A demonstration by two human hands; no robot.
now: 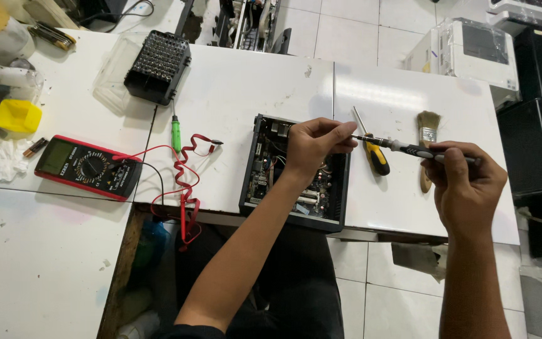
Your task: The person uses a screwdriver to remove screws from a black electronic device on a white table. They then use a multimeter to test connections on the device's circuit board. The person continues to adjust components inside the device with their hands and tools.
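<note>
Far left of your left hand point(313, 145) lie the red multimeter point(89, 167) and bit case point(158, 66), both untouched. Beneath that hand sits the small computer case point(265, 182), lid already off, boards exposed. Its fingers pinch the tip of the precision screwdriver point(409, 149); your right hand point(465, 182) is curled around the handle. Seating the bit looks unfinished.

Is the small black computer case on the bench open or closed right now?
Open. The black computer case has no top cover; its circuit board and wiring show beneath the left hand.
</note>
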